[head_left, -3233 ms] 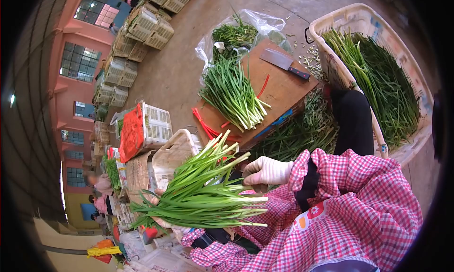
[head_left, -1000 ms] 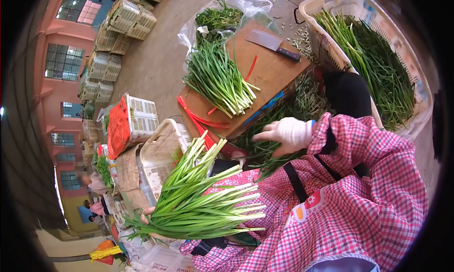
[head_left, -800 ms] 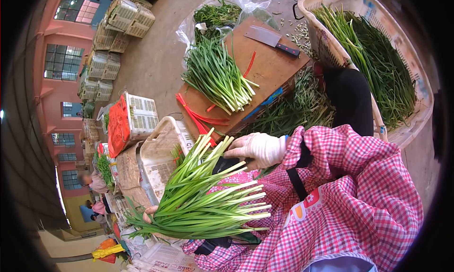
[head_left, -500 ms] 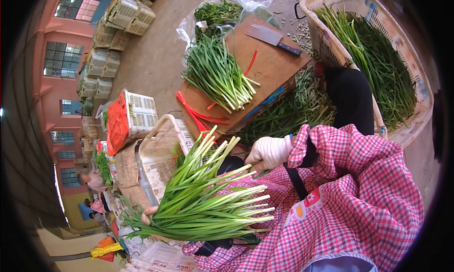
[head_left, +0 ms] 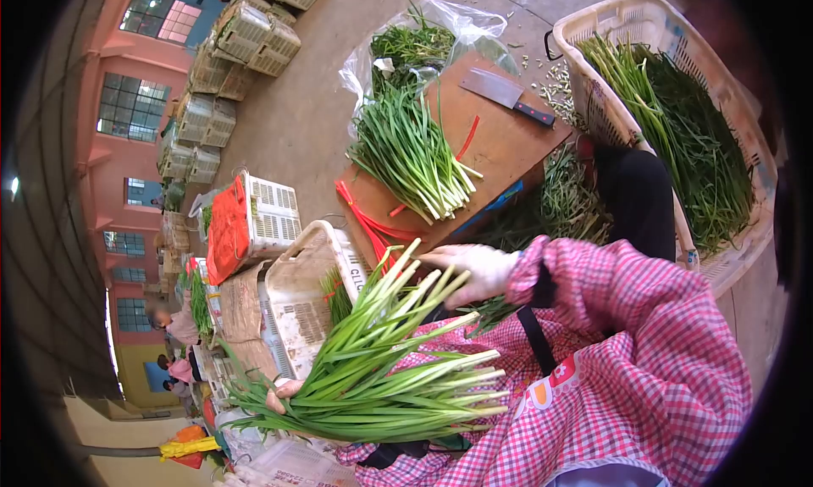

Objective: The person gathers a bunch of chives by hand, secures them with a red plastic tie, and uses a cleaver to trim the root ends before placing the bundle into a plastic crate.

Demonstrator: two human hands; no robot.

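**Bunch in left hand; right hand at stem ends**

Pink checked sleeves (head_left: 644,292) extend from the near right. The left hand (head_left: 283,394), mostly hidden by leaves, is clamped on the leafy end of the bunch (head_left: 373,373). The bunch is located in front of the apron, with leaves to the left and pale stem ends fanned to the right. The right hand (head_left: 476,271), covered in white, is located at the far edge of the bunch, with its fingers overlapping the uppermost stem ends. Blur is present; whether these fingers grip a stem cannot be told.

An open crate (head_left: 288,305) is located left of the bunch and contains a smaller quantity of greens. Beyond the right hand is the tilted worktop (head_left: 517,144). It carries a second bundle (head_left: 412,157), red ties (head_left: 351,203) at its left edge, and a knife (head_left: 504,93) at its far right, handle pointing right. Loose leaves (head_left: 576,195) lie beside the worktop. A large crate (head_left: 665,21), partly filled with greens, stands at the right.

A clear bag (head_left: 474,21) containing greens lies against the far edge of the worktop. Pale scraps (head_left: 555,89) lie on the floor near the knife. Farther left are a crate draped with red cloth (head_left: 227,233), seated people (head_left: 179,324) and stacked crates (head_left: 254,42).
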